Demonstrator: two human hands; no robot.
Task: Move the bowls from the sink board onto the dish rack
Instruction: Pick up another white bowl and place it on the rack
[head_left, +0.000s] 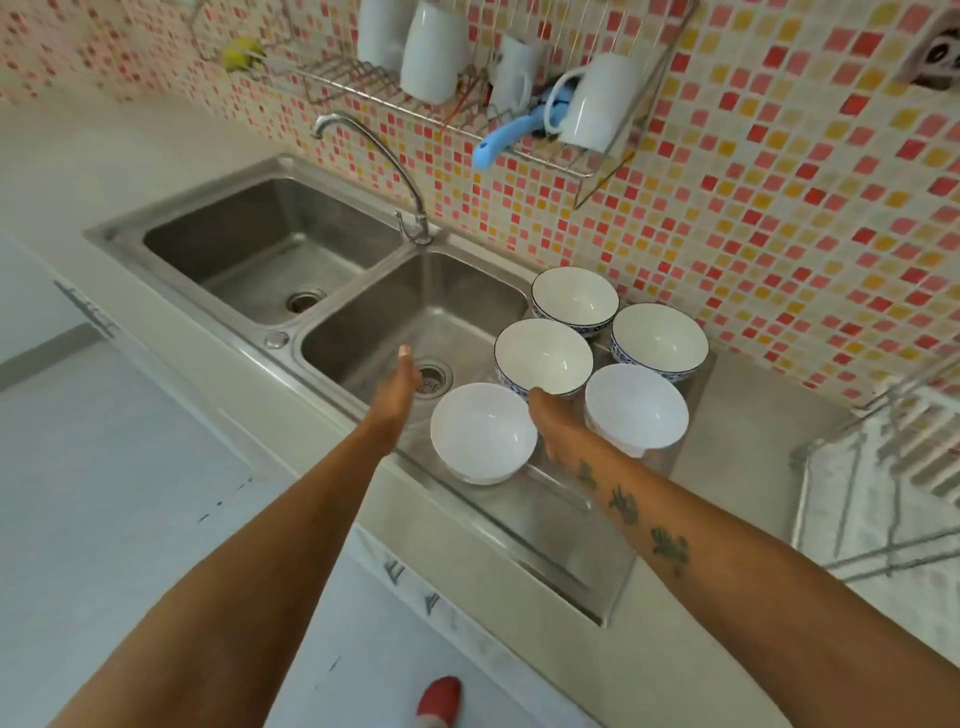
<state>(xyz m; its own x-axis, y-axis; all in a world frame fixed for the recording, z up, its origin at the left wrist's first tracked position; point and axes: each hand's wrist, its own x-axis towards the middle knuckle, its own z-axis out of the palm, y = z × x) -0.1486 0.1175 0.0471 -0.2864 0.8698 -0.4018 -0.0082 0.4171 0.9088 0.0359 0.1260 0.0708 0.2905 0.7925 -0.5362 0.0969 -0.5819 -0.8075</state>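
Note:
Several bowls stand upright on the steel sink board (561, 525) to the right of the basins. Two are plain white: one at the front left (483, 434) and one at the front right (636, 405). Three have blue patterned outsides: middle (543, 356), back (574, 297) and right (658, 338). My right hand (556, 423) lies between the two plain bowls, its tip against the base of the middle bowl, fingers hidden. My left hand (400, 387) hovers over the right basin, fingers stretched, holding nothing. A wire dish rack (883, 467), blurred, stands on the counter at the right edge.
A double steel sink (270, 249) with a curved tap (395, 171) fills the left. Above it a wall rack (519, 119) carries white mugs and a blue-handled utensil. Tiled wall runs behind the bowls. Pale counter (753, 415) lies between sink board and dish rack.

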